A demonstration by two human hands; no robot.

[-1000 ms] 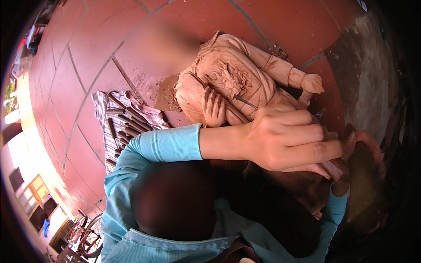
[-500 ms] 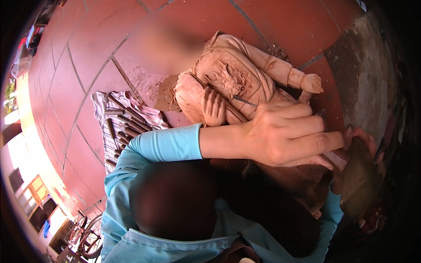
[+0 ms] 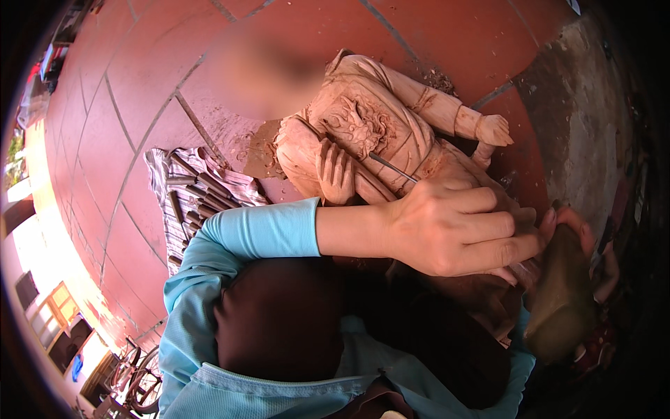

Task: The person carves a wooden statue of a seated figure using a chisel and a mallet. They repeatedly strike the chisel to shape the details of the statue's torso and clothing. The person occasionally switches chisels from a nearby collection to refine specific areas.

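A carved wooden statue [image 3: 405, 133] of a robed figure lies in front of me, with a relief on its chest. My left hand [image 3: 453, 227] is closed over a carving chisel, whose thin metal shaft [image 3: 394, 167] reaches from my fist to the lower chest relief. Its handle is mostly hidden by my fingers. Farther right, my right hand [image 3: 583, 227] has its fingers curled around a blunt olive-brown block that looks like a wooden mallet [image 3: 565, 300]. The mallet is close to my left hand's fingertips; whether they touch I cannot tell. Much of my right hand is hidden.
A striped cloth [image 3: 157, 181] on the left holds several dark-handled tools [image 3: 209, 188]. Wood shavings [image 3: 440, 80] lie on the red tiled floor [image 3: 153, 63] beyond the statue. My dark-clad knee [image 3: 279, 321] is up front. A bicycle [image 3: 143, 377] stands at lower left.
My left hand has shifted slightly down and left, and more of the chisel shaft shows. The mallet has moved a little down and left. The statue has barely moved.
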